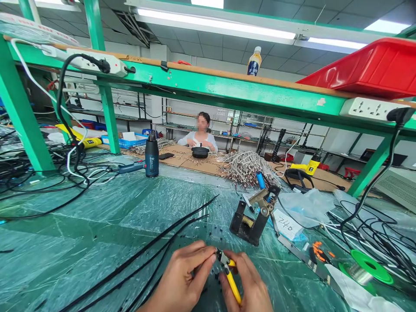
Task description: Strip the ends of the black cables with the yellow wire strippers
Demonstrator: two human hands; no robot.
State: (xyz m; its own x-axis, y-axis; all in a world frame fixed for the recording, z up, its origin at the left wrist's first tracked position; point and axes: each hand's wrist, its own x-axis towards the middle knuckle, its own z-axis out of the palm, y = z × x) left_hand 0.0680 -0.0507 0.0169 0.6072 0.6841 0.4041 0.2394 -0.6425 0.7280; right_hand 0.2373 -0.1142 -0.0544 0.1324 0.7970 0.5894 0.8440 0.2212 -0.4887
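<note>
Head view: small yellow-handled metal cutters (233, 286) gripped in the right hand (251, 281), over the green, film-covered worktop (97, 208). Long axis slants up-left from the palm; jaws sit at the fingertips of the left hand (185, 275), closed in a pinch, contents too small to tell. Long thin black cables (143, 248) lie diagonally, nearer the left hand.

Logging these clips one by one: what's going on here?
A person's right hand holds yellow-handled cutters, the cutting end at the pinched fingers of the left hand; whatever they hold is too small to make out. Black cables lie nearby on the green bench. Another person is across the bench.
</note>
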